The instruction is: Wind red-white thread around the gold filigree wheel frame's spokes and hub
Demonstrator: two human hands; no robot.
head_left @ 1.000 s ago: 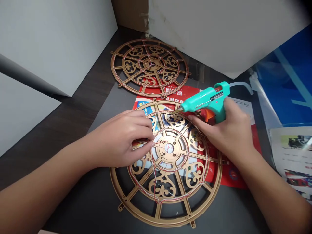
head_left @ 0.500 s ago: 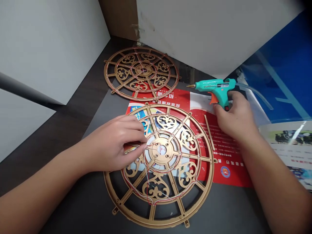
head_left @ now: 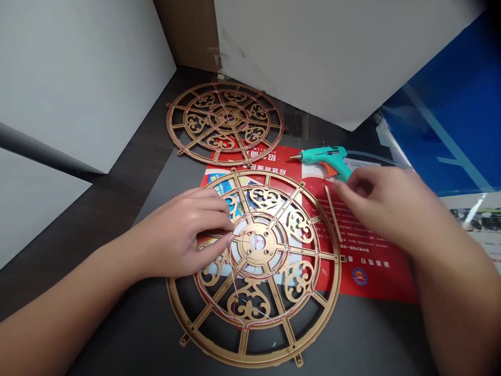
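Left hand (head_left: 191, 230) has a pinch grip, thumb against fingers, on some thin red and white wires (head_left: 236, 284) just left of the hub of the near gold frame (head_left: 258, 258). That frame's a round, wheel-looking thing lying flat, partly on a dark grey mat (head_left: 352, 334) and partly over a red flyer (head_left: 364, 245). Its hub has 3-4 marked in red, and more wire runs around the rings.

Right hand (head_left: 376, 201) is a bit blurry but looks let go: fingers loosely curled, nothing visible in them. It's over the flyer, right by the grip of a teal glue gun (head_left: 323, 156) with an orange trigger. Can't tell if they're touching. The gun's nozzle points left, past the near frame's far edge.

There's 1 thin stick (head_left: 333, 213) beside that frame's right rim. Frame number 2, the far gold frame (head_left: 235, 119), lies behind, also wired up.
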